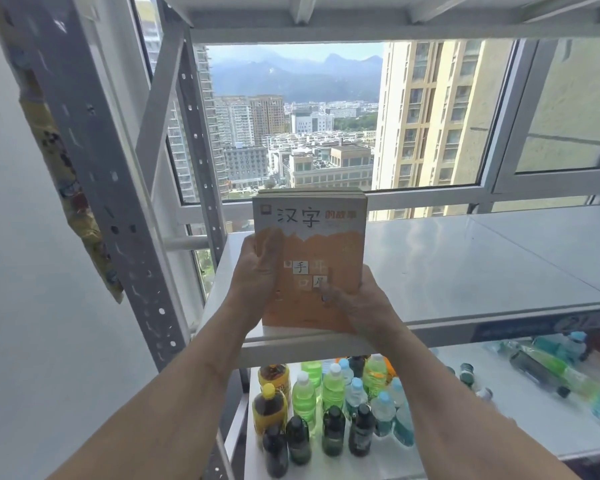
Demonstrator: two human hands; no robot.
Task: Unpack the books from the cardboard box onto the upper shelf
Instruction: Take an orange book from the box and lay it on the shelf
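head view, book [312, 244] upright, cover facing camera, left hand [257, 271], right hand [357, 303] gripping it

Orange-and-white paperback book [309, 261] upright at left front edge of white metal upper shelf [465, 265], left hand [257, 271] and right hand [357, 306] on either side, plastic bottles [326, 403] on shelf below, window [326, 116] behind.

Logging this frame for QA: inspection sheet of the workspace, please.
Surface: white upper shelf, bare apart from the book.
Job's things: orange book standing upright at the shelf's front left; cardboard box not in view.
Clutter: bottles standing on the lower shelf, more lying at its right.
Grippers: left hand grips the book's left edge; right hand holds its lower right corner.
Cables: nothing seen.
Surroundings: grey perforated rack post, window onto city buildings and hills.
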